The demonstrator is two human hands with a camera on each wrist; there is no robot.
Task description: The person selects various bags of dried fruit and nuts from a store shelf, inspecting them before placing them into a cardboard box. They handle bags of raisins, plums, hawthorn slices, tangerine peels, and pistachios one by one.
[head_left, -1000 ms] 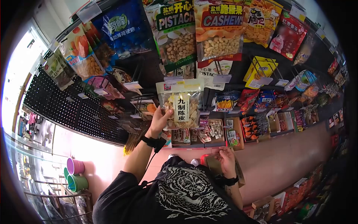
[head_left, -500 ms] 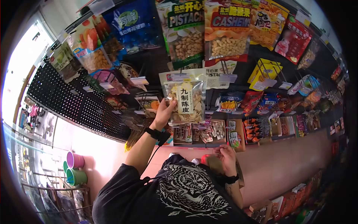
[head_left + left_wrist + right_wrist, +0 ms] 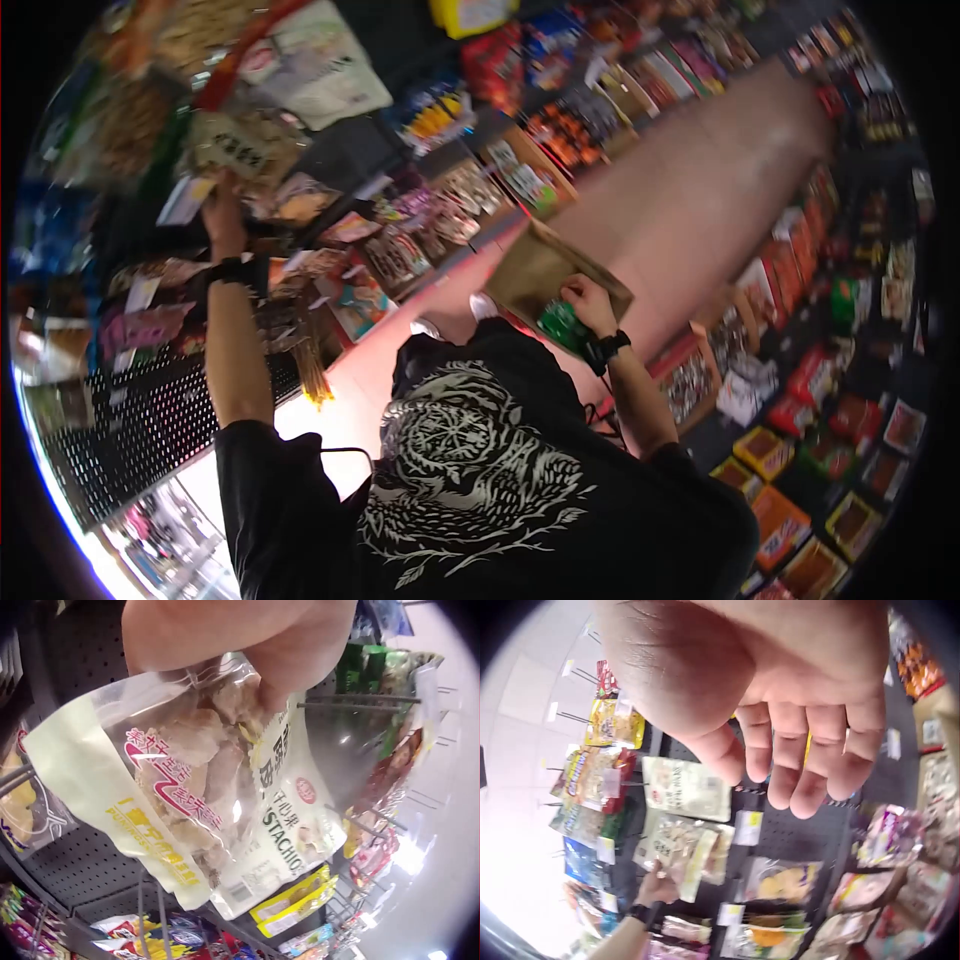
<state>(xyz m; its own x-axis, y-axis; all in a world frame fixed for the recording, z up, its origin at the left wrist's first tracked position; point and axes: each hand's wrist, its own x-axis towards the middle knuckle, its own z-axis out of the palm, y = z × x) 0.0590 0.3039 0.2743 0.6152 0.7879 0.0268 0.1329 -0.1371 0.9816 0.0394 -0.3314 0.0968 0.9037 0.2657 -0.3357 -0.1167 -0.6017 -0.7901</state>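
Observation:
My left hand (image 3: 227, 210) grips a clear-fronted bag of dried tangerine peel (image 3: 187, 772) among the hanging snacks on the rack. In the left wrist view, thumb and fingers pinch one edge of the bag, which overlaps a white pistachio pouch (image 3: 300, 825) behind it. My right hand (image 3: 590, 303) hangs low over an open brown bag (image 3: 545, 257), with a green package (image 3: 563, 324) just beneath it. The right wrist view shows that hand's fingers (image 3: 810, 761) loosely bent and holding nothing.
Metal hooks (image 3: 360, 701) jut from a black perforated board (image 3: 150, 420). Boxes of small packaged snacks (image 3: 520, 170) line the low shelf. Behind the right arm stands another row of packaged goods (image 3: 765, 450), across a pink floor (image 3: 690, 190).
The head view has swung round to the right and blurred. My left hand has carried the peel bag back toward the rack. The brown bag and green package now show more fully.

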